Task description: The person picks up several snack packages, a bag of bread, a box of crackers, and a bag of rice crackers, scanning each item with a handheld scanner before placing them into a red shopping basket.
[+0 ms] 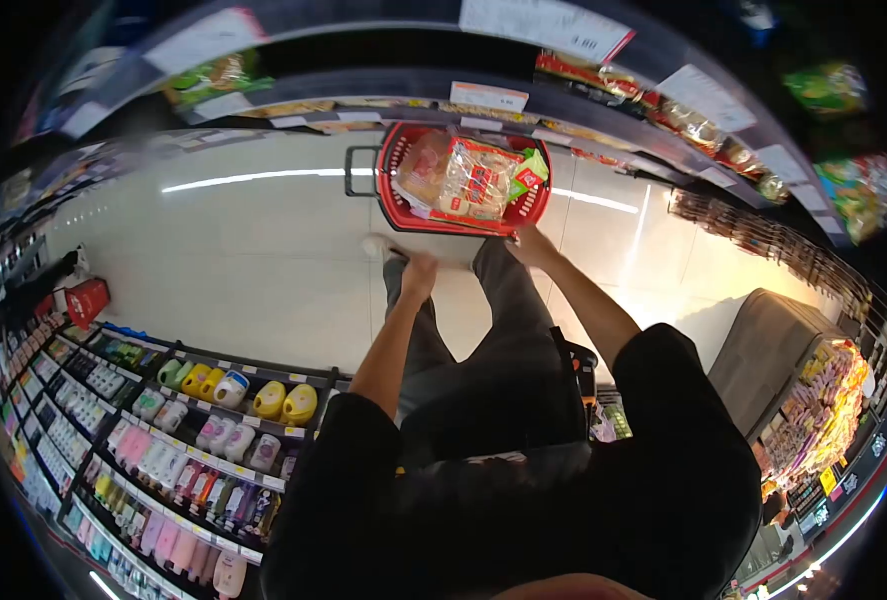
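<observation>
upper price tag (pixel 549 25): ".80", first digit unclear | other labels (pixel 489 97): illegible

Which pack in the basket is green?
The rightmost pack in the basket, with a red patch. The middle pack is see-through with red print; the left bag shows no green.

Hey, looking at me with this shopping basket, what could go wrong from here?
Two things, possibly. Your right hand is at the near edge of the red basket while your left hand is away from it, by your leg, so a pull there might tip it. And the green pack lies close to the right rim, so it might slide out if the basket tilts that way.
</observation>
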`<state>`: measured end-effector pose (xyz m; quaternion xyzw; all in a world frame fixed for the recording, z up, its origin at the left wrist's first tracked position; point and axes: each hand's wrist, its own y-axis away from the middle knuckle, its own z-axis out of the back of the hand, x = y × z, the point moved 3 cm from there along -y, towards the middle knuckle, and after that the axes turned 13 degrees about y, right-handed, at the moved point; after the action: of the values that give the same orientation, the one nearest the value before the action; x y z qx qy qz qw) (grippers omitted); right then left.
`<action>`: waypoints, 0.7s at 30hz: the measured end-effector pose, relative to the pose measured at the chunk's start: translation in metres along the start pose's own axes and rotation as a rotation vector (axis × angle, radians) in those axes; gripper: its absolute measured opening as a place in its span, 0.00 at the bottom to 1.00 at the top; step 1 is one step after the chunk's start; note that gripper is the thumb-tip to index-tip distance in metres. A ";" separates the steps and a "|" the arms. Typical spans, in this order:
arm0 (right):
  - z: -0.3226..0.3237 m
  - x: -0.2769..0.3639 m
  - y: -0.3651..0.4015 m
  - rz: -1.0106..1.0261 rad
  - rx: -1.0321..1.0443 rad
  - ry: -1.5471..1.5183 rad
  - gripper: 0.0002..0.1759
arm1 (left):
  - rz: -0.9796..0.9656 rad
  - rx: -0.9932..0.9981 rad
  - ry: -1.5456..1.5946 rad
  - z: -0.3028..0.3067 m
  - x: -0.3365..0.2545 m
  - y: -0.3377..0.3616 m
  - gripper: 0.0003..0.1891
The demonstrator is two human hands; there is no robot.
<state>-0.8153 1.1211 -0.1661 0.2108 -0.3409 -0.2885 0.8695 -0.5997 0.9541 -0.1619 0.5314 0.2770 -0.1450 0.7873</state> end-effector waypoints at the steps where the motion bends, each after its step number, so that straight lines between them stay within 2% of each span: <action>1: -0.020 -0.021 0.013 0.006 0.093 0.010 0.29 | -0.250 0.122 -0.316 -0.008 0.057 -0.007 0.11; 2: 0.016 0.003 0.049 -0.087 0.248 0.137 0.31 | -0.053 0.103 -0.059 0.008 0.067 0.024 0.11; 3: -0.004 -0.021 0.068 -0.139 0.273 0.180 0.33 | 0.131 0.035 0.200 0.024 0.073 0.058 0.12; 4: -0.004 -0.025 0.097 -0.222 0.121 0.261 0.31 | 0.004 -0.047 0.246 0.043 0.079 0.093 0.14; 5: -0.014 -0.039 0.119 -0.272 -0.051 0.322 0.33 | -0.019 -0.224 0.337 0.047 0.137 0.109 0.15; 6: -0.004 -0.034 0.139 -0.391 -0.009 0.316 0.35 | 0.109 -0.274 0.460 0.061 0.166 0.133 0.16; 7: 0.004 -0.023 0.160 -0.484 -0.060 0.252 0.37 | 0.120 -0.391 0.482 0.079 0.177 0.163 0.15; 8: 0.013 -0.011 0.170 -0.580 0.096 0.174 0.41 | 0.279 -0.460 0.728 0.100 0.165 0.205 0.14; 9: 0.031 0.022 0.180 -0.796 0.364 -0.106 0.45 | 0.414 -0.562 0.993 0.112 0.187 0.227 0.13; 10: 0.008 0.024 0.184 -0.909 0.336 -0.303 0.49 | 0.572 -0.616 1.156 0.124 0.199 0.252 0.15; 11: -0.014 0.028 0.179 -1.006 0.289 -0.425 0.45 | 0.609 -0.608 1.251 0.126 0.240 0.258 0.15; 12: -0.026 0.042 0.172 -0.962 0.332 -0.569 0.44 | 0.649 -0.603 1.344 0.127 0.285 0.264 0.16; 15: -0.032 0.097 0.125 -0.852 0.292 -0.431 0.41 | 0.682 -0.640 1.553 0.138 0.320 0.290 0.16; 19: -0.055 0.121 0.020 -0.223 0.135 0.083 0.35 | 0.584 -0.647 1.595 0.146 0.328 0.278 0.17; 21: -0.056 0.156 -0.016 -0.052 0.081 0.271 0.30 | 0.517 -0.616 1.359 0.171 0.301 0.265 0.17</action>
<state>-0.6869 1.0178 -0.1399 0.2916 -0.2261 -0.2656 0.8907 -0.1705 0.9214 -0.0907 0.3089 0.5928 0.4821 0.5663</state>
